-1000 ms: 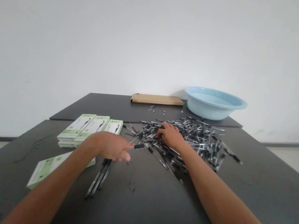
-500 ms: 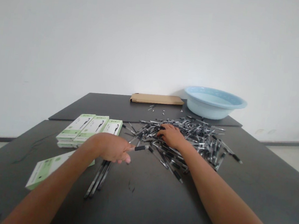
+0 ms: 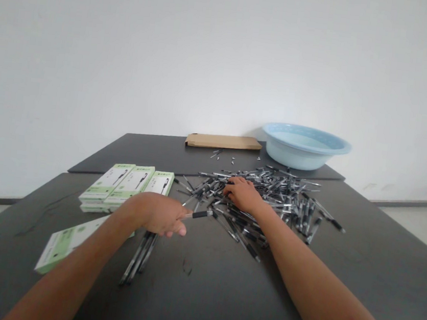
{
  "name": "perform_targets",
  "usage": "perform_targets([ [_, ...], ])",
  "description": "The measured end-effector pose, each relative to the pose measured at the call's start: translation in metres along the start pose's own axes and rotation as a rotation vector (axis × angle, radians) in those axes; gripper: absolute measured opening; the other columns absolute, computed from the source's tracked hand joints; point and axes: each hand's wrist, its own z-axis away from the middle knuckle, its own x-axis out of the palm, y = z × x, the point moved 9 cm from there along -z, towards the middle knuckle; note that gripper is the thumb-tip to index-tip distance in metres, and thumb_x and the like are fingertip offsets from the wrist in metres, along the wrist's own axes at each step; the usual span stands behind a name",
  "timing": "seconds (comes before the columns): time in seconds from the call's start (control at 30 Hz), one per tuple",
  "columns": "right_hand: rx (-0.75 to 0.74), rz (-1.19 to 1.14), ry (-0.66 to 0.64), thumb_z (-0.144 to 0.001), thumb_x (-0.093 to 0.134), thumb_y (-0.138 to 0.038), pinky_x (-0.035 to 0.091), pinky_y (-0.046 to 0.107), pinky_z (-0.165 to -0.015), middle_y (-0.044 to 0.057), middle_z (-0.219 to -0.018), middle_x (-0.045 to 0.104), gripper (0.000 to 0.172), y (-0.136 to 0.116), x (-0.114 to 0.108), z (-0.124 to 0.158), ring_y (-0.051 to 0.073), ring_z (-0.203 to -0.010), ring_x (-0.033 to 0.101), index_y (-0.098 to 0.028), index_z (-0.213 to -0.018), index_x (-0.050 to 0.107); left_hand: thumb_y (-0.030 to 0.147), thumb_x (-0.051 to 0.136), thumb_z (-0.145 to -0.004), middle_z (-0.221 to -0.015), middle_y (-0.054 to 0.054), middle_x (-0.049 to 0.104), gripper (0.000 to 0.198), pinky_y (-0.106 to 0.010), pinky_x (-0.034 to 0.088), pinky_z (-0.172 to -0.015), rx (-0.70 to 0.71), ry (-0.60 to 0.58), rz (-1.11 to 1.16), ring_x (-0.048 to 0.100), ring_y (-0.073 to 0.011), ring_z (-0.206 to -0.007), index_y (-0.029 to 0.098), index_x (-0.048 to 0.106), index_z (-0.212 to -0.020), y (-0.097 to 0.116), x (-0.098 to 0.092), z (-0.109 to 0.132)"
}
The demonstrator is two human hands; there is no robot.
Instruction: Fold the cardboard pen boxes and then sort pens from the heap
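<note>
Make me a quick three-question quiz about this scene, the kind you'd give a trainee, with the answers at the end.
1. True or false: the right hand is at the heap of pens.
2. What colour is the basin behind the heap? a) red, b) pale blue, c) yellow
3. Fill in the gap: seen by the person, the green-and-white boxes lie to the ____ of the heap.

Key: 1 true; 2 b; 3 left.
</note>
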Motion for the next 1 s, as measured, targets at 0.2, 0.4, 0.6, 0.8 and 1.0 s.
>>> perform_targets([
  [0.2,0.004,0.001,0.019,-0.089,0.049,-0.024,0.031,0.047,-0.098,0.006,-0.133,0.049,0.024,0.0,0.001,-0.002,0.027,-0.126,0.037,-0.03,-0.102,0.068,0.031,0.047,-0.085,-0.087,-0.01,0.073,0.02,-0.026,0.047,-0.061,-0.003,-0.002,-0.008,0.067,-0.0214,-0.076,0.016,0.06,-0.087,0.003,0.0,0.0],
  [0.4,-0.013,-0.005,0.042,-0.088,0.053,-0.029,0.031,0.048,-0.098,0.006,-0.131,0.05,0.022,-0.001,0.002,-0.003,0.028,-0.124,0.038,-0.03,-0.104,0.068,0.029,0.047,-0.087,-0.088,-0.011,0.073,0.017,-0.026,0.045,-0.059,-0.016,-0.023,-0.012,0.067,-0.0218,-0.077,0.016,0.058,-0.085,0.005,0.001,0.001],
  [0.6,-0.06,-0.027,0.096,-0.088,0.055,-0.028,0.031,0.045,-0.099,0.006,-0.128,0.054,0.017,-0.008,-0.007,-0.002,0.026,-0.122,0.042,-0.028,-0.096,0.071,0.03,0.047,-0.086,-0.087,-0.009,0.074,0.017,-0.025,0.045,-0.058,-0.004,-0.016,-0.01,0.067,-0.0211,-0.075,0.017,0.058,-0.084,0.006,0.001,0.001],
  [0.8,-0.092,-0.205,0.321,-0.089,0.055,-0.025,0.035,0.041,-0.097,0.007,-0.119,0.06,0.019,-0.012,-0.033,-0.001,0.023,-0.113,0.05,-0.026,-0.101,0.069,0.033,0.047,-0.085,-0.087,-0.01,0.073,0.02,-0.026,0.045,-0.058,-0.017,-0.013,0.039,0.067,-0.0225,-0.076,0.016,0.058,-0.084,0.001,0.001,0.002],
  [1.0,0.06,-0.678,0.753,-0.089,0.05,-0.024,0.046,0.032,-0.076,0.006,-0.088,0.067,0.018,0.015,-0.07,0.026,0.019,-0.082,0.06,-0.018,-0.093,0.067,0.036,0.046,-0.084,-0.086,-0.009,0.074,0.023,-0.026,0.045,-0.06,-0.017,0.017,0.059,0.067,-0.0213,-0.075,0.017,0.059,-0.083,-0.003,-0.002,0.008],
])
